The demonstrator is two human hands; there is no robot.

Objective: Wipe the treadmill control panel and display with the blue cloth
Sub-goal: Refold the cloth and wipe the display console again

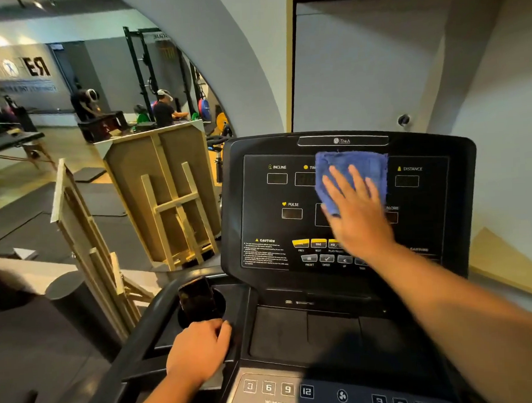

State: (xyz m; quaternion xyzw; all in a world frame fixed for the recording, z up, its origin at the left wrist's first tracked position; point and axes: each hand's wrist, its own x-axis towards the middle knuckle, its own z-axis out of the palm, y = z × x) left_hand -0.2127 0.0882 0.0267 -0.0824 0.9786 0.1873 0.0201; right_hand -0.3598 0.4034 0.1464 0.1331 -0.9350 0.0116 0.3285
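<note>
I see my right hand laid flat against the treadmill's upright display, fingers straight and spread, pressing the blue cloth onto the dark glass. That grip is released: the palm and fingers push the cloth and nothing curls round it. The cloth sits high on the display, just under the brand strip at the top edge, and it covers most of the TIME window. To the left of the cloth, the INCLINE label and the PULSE label show uncovered; to its right I read DISTANCE. Below the cloth my wrist crosses the row of yellow buttons, hiding the right end of it.

My left hand is down at the lower left of the display, on the console's edge beside the cup holder. Its fingers are curled over the black rim there, so that grip is grasping the console edge. A dark phone stands tilted in the cup holder, just above those knuckles.

Below the display, nearest to me, lies the control panel with its numbered incline keys and a fan key. To the left of the display, a mirror reflects gym racks and people.
</note>
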